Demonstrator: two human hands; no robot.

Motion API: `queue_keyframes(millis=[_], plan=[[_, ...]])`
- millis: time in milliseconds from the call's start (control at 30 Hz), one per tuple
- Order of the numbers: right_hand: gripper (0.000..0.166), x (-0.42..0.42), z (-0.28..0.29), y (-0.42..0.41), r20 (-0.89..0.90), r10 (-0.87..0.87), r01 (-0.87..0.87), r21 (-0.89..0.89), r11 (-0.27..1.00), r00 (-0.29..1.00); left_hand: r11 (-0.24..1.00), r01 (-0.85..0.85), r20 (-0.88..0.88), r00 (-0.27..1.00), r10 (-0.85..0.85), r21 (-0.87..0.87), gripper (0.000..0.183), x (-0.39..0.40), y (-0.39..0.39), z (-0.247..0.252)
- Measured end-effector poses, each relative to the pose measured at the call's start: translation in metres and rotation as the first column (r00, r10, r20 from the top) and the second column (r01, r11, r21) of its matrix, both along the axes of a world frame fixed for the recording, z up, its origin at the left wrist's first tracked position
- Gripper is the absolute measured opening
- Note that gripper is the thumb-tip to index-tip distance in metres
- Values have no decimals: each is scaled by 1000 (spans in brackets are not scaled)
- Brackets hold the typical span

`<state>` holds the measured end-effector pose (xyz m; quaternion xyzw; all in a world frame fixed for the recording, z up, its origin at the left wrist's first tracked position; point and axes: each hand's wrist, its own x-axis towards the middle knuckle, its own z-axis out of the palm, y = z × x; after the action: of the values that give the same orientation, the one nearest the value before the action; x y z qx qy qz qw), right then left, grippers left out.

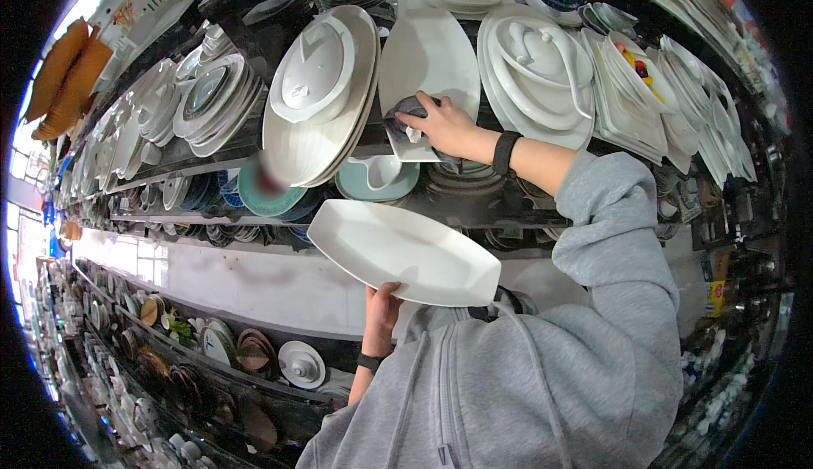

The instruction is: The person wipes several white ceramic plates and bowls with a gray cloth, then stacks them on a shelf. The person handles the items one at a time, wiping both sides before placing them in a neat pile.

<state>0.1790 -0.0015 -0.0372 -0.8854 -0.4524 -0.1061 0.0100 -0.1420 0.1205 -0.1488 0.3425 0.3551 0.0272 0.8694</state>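
My left hand point(383, 307) grips the lower edge of a long white serving dish point(406, 250), held tilted in front of my chest. Farther up, my right hand point(444, 127) presses a dark grey cloth point(406, 111) onto the near end of a white platter point(429, 56) on the shelf. Part of the cloth hangs over the platter's near edge, and something small and white shows beside my fingers. The platter's underside and whatever it rests on are hidden.
Stacked oval platters with a lidded white tureen point(311, 75) stand left of the platter; more stacked dishes point(540, 75) stand right. A lower shelf holds a turquoise plate point(279, 199) and a pale green dish with a white bowl point(381, 174). Behind me, another rack point(254, 399) holds tableware.
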Motion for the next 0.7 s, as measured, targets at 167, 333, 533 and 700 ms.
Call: queue_keyframes(millis=[167,333,533,700], plan=[[48,60,-4,7,156,-238,259,-131,957,959,1000,-1,-11,1000,1,4,45,5,-3,0],[47,113,-2,30,51,-487,488,-180,854,872,999,26,69,997,-24,-21,44,12,-10,11],[51,141,15,52,-6,-633,621,-180,762,774,991,104,-33,994,-107,-85,39,24,-8,12],[52,206,-7,64,36,-810,808,-105,579,585,979,188,-58,980,-193,-78,38,46,17,27]])
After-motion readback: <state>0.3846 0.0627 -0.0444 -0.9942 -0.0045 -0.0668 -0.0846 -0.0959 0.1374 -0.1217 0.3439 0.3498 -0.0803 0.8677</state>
